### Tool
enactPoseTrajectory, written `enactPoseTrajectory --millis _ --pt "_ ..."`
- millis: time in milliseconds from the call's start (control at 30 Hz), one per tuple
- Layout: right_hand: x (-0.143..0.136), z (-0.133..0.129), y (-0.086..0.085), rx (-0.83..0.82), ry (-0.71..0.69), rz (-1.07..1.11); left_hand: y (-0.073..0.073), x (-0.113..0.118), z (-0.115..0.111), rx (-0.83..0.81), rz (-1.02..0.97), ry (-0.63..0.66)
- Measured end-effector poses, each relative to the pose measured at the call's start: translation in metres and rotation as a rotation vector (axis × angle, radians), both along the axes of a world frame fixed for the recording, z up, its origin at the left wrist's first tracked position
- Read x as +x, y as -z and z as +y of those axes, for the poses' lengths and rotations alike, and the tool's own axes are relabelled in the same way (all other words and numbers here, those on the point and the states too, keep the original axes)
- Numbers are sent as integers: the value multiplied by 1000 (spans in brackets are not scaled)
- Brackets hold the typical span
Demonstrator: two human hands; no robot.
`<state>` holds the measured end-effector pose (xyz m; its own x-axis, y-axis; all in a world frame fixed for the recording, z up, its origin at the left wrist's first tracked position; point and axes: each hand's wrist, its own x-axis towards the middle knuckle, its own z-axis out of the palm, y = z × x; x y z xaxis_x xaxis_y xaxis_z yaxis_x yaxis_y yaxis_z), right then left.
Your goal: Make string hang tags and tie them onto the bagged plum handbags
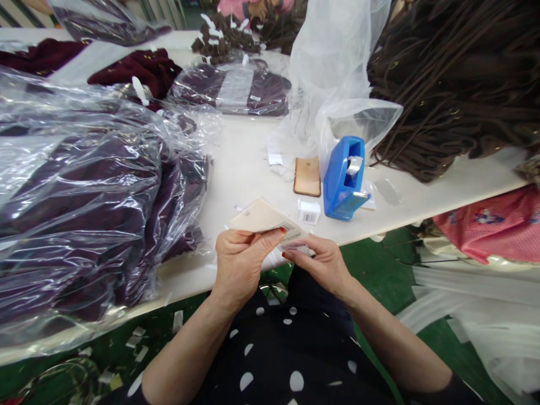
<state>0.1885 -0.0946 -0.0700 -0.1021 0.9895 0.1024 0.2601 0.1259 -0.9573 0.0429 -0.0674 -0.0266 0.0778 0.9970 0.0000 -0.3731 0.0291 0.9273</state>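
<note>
Between my two hands, over the table's front edge, is a cream card tag [264, 216] with a printed barcode. My left hand [244, 253] pinches its lower side between thumb and fingers. At its right corner, my right hand [323, 261] has thumb and fingers closed on something thin and pale, which may be the tag's edge or a small sticker. Just beyond them lie a small white stack of barcode labels [309, 212] and a tan leather-like patch [307, 176]. A blue tape dispenser [343, 179] stands to their right.
Plastic-bagged dark purple garments [84, 208] cover the left of the table [240, 146]. Another bagged garment [236, 90] lies farther back. Translucent bags [337, 62] stand behind the dispenser, beside a dark brown pile [459, 84]. A person's hands [259, 8] show at the far side.
</note>
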Motion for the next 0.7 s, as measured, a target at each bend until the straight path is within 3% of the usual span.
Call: enactPoseTrajectory --millis 200,700 --pt "0 -1 1 -69 -12 92 3 2 0 -13 44 10" --pt "1 1 0 -171 -10 197 11 0 6 -57 -58 -16"
